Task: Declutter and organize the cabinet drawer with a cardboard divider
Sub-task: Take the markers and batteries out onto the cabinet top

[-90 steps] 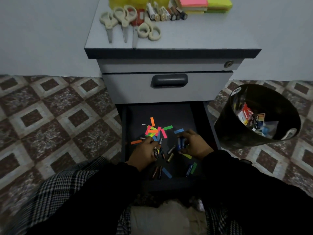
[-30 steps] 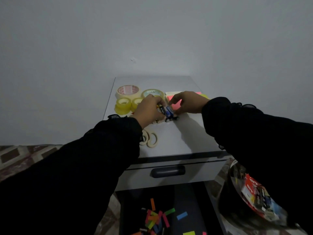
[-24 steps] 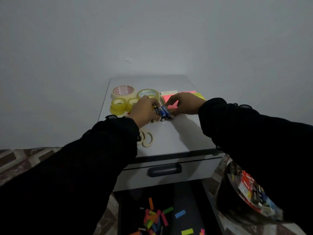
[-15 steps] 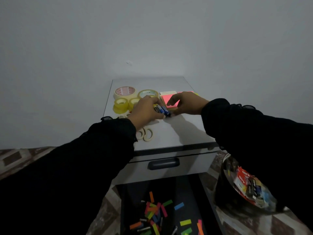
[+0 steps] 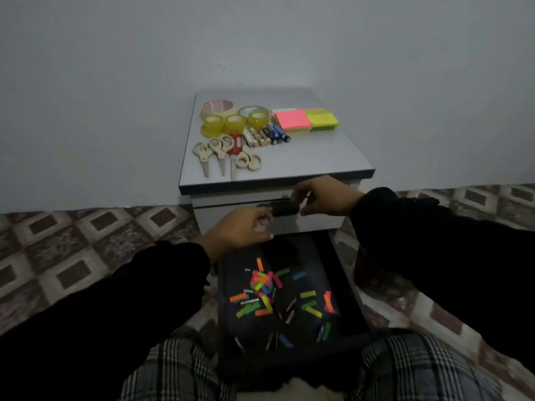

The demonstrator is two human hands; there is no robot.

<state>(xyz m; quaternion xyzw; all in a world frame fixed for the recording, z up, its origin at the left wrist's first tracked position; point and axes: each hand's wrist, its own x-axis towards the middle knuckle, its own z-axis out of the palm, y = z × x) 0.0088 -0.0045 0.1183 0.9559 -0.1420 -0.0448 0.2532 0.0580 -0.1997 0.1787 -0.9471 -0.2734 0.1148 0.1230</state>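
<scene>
Batteries parked on top, hands coming back to the drawer

Head view: my left hand (image 5: pixel 241 228) and right hand (image 5: pixel 321 196) have left the battery row (image 5: pixel 266 136) on the cabinet surface (image 5: pixel 312 153), fingers loosely curled, empty; the open drawer (image 5: pixel 351 296) below still holds coloured strips (image 5: pixel 262 285) and loose batteries, so clearing continues.
</scene>
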